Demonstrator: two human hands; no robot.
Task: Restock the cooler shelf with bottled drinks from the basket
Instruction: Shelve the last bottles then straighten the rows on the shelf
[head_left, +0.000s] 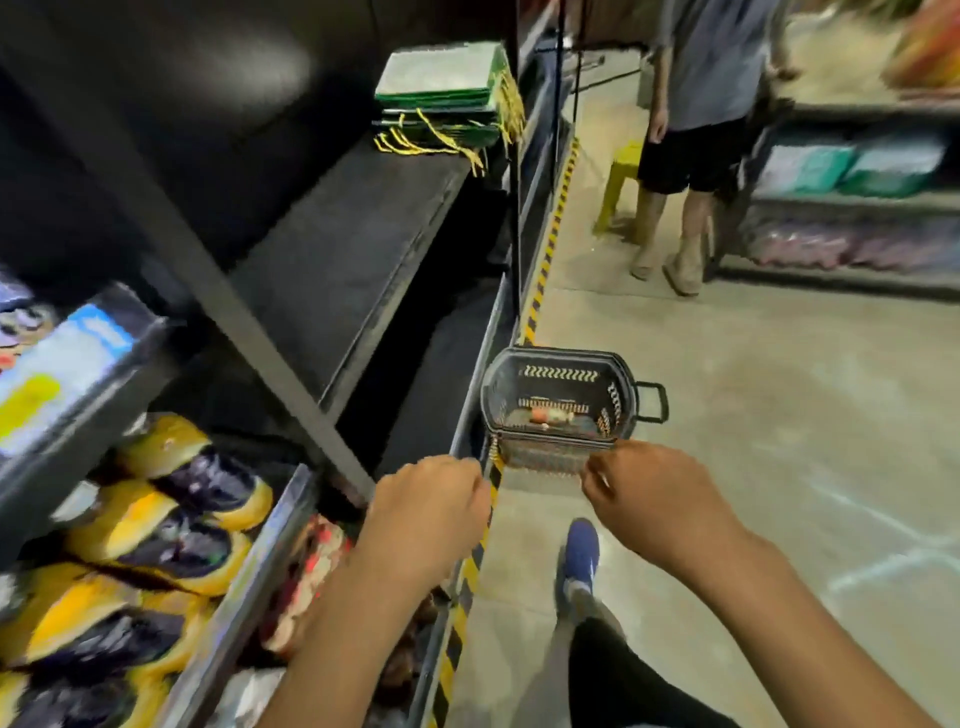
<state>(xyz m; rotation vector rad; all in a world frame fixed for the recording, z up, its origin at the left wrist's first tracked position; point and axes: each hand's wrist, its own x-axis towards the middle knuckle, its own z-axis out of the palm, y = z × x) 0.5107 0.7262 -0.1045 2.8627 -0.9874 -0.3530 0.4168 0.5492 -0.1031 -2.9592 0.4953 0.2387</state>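
Two empty, loosely curled hands, left hand (434, 506) and right hand (647, 499), hover just short of the basket (558, 452) on the floor (727, 415); one bottle (550, 415) lies inside.

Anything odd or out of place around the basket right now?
The basket sits on the aisle floor against the shelf edge, nearly empty, one item lying flat inside. Both hands, left and right, are empty. Nothing spilled.

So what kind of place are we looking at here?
Most likely a small shop aisle: dark shelving stocked with packaged goods, a black shopping basket on the concrete floor, and more stocked racks across the way.
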